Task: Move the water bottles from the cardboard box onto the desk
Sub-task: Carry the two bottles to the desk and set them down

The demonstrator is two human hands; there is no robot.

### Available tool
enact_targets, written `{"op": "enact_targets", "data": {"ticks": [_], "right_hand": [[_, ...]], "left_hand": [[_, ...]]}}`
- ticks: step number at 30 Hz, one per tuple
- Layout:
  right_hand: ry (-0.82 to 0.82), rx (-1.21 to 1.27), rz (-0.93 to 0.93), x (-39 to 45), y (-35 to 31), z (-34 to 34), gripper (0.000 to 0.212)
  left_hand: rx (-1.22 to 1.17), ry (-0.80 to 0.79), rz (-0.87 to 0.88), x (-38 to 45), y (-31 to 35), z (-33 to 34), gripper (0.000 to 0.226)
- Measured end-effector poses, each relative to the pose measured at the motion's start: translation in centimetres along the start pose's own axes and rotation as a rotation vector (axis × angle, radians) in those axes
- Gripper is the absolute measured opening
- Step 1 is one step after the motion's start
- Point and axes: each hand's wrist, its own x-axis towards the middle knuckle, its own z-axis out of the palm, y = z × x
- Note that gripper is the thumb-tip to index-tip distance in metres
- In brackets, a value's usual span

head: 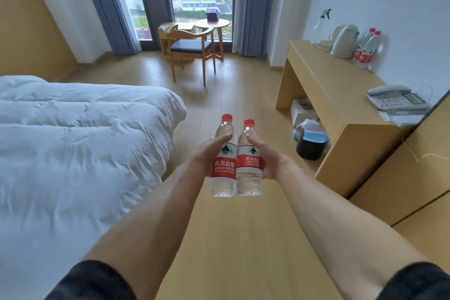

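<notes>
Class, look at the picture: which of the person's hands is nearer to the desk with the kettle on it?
Right. The right hand, holding one water bottle, is on the desk's side; the left hand, holding the other bottle, is toward the bed.

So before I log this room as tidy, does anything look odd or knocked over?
Nothing stands out. The left hand and right hand hold two sealed bottles upright; two more stand upright on the desk.

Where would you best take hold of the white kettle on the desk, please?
Grip the kettle by its handle, which seems to lie on its left side, toward the window; it is blurred. Come from that side: two water bottles crowd its right and the wall lies behind.
</notes>
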Motion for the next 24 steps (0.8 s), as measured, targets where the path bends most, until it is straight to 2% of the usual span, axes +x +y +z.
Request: {"op": "enact_targets", "data": {"ticks": [9,19,24], "right_hand": [[-0.030,-0.014,0.014,9.2,-7.5,-1.8,0.070],[0.074,0.067,-0.029,21.4,-18.2,-1.7,0.069],[0.107,0.123,-0.117,25.5,-24.0,-1.7,0.064]], "left_hand": [[-0.032,0.012,-0.021,9.7,6.1,-1.8,0.064],[-0.023,-0.146,-0.030,24.6,16.9,-6.3,0.061],[0.011,-0.200,-0.003,30.8,23.3,-7.3,0.062]]}}
